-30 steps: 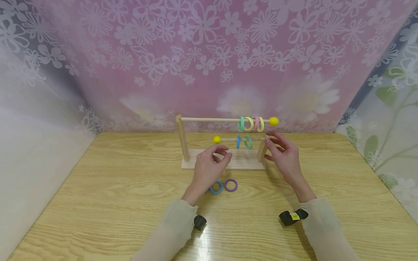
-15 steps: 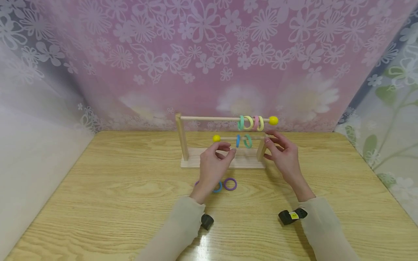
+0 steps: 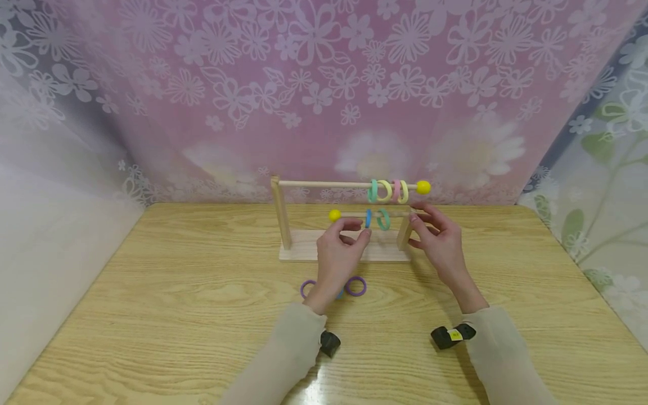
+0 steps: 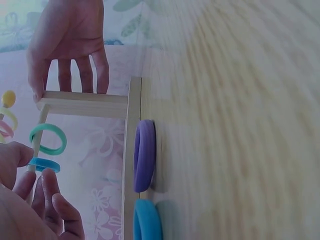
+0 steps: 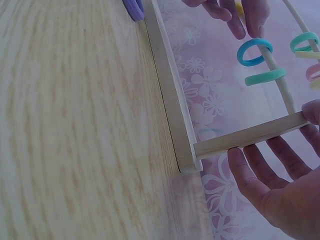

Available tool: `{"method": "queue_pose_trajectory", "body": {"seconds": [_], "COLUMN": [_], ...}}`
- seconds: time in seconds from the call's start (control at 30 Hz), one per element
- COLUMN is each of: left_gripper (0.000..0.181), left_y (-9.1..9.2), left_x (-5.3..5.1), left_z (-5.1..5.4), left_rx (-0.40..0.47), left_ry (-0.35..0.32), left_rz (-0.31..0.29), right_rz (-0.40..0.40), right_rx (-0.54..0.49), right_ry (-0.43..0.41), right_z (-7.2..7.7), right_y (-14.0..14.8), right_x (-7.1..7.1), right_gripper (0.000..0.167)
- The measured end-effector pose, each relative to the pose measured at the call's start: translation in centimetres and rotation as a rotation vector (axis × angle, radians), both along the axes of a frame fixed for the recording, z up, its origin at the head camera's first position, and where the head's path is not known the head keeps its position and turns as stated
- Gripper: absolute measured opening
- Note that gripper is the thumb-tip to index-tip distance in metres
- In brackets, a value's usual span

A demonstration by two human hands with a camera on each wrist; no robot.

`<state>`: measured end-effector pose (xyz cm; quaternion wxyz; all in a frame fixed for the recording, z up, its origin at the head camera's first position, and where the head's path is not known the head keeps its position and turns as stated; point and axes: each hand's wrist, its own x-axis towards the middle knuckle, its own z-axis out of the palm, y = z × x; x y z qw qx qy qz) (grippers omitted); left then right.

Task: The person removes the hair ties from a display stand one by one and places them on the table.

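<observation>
Strap label (image 3: 455,335): yellow, print illegible.
Left grip (image 3: 339,256): at blue ring (image 3: 368,218) on lower rod (image 5: 284,92); pinch or touch, cannot tell.
Right grip (image 3: 442,244): grasping short post (image 5: 252,135).
Rack base (image 3: 298,251): toward bench's (image 3: 167,270) far edge; surface extends either side.

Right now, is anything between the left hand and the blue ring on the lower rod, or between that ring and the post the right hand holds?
Nothing visible separates the left hand from the blue ring; they touch or nearly so. Between that ring and the post, a green ring hangs on the lower rod.
</observation>
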<state>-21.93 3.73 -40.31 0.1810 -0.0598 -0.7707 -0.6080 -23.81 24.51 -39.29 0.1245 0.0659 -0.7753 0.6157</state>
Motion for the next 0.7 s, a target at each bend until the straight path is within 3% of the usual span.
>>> {"method": "queue_pose_trajectory", "body": {"seconds": [0.37, 0.7], "left_gripper": [0.019, 0.017], "left_y": [0.8, 1.3], "left_x": [-0.2, 0.0], "left_z": [0.1, 0.3], "left_rx": [0.072, 0.081], "left_ry": [0.001, -0.012], "left_rz": [0.045, 0.082], "right_rz": [-0.002, -0.005], "right_rx": [-0.016, -0.017], "right_ry": [0.003, 0.004], "right_z": [0.0, 0.1], "right_y": [0.0, -0.1], "right_x": [0.0, 0.0], "right_gripper": [0.041, 0.041]}}
